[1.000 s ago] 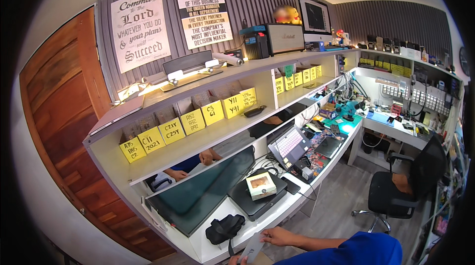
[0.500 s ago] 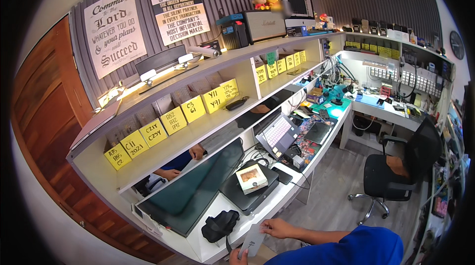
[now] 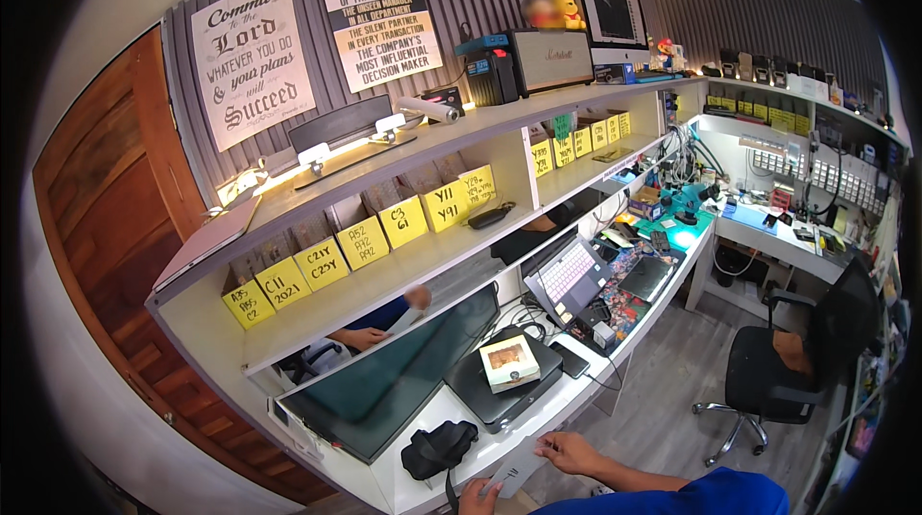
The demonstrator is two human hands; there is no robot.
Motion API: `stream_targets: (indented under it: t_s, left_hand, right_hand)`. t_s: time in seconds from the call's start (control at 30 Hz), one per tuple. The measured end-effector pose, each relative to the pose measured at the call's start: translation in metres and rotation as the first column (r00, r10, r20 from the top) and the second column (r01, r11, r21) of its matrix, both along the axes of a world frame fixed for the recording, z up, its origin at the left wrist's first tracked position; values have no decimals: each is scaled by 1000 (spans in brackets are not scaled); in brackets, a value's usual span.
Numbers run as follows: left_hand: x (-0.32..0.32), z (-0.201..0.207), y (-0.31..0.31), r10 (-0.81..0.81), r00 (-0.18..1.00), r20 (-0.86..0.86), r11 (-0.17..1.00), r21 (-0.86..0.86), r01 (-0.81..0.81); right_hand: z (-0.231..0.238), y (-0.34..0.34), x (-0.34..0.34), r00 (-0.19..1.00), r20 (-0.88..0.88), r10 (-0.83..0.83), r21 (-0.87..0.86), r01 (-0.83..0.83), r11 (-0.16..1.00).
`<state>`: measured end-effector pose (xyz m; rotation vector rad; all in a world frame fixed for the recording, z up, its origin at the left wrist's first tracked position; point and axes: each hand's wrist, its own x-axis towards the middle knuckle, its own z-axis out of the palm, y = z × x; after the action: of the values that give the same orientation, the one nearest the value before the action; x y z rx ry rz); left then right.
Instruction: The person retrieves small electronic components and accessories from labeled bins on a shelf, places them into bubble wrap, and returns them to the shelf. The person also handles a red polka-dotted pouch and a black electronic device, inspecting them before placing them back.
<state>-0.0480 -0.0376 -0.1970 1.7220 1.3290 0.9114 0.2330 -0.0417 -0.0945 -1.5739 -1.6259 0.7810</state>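
A flat grey card-like packet (image 3: 517, 470) with dark marks on its face is held over the near edge of the desk. My left hand (image 3: 478, 498) grips its lower left end, thumb on top, partly cut off by the lower edge of the picture. The fingers of my right hand (image 3: 569, 453) are closed at its upper right corner. Just beyond my left hand lies a black pouch with a strap (image 3: 438, 450). A mirror strip under the shelf reflects my hands and the packet.
Behind the pouch, a large dark screen panel (image 3: 384, 390) leans on the desk. A small box with a window (image 3: 510, 364) sits on a black flat device (image 3: 468, 385). A phone (image 3: 568, 357) and an open laptop (image 3: 567, 286) are farther right. A black office chair (image 3: 788, 361) stands at right.
The packet has tipped to a flatter slant, still between both hands. The whole scene has shifted rightward in the picture as my head turned slightly.
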Motion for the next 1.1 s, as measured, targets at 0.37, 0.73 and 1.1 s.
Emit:
stream_targets:
  t_s: [0.37, 0.73, 1.1]
  left_hand:
    - [13, 44, 7, 19, 1000, -11, 985, 170, -17]
    - [31, 122, 5, -176, 938, -299, 937, 241, 252]
    - [65, 102, 4, -46, 995, 94, 985, -161, 61]
  right_hand:
    - [9, 15, 0, 993, -45, -110, 57, 113, 992]
    - [28, 6, -8, 965, -121, 234, 25, -233, 972]
    - [27, 2, -6, 977, -123, 175, -86, -186, 979]
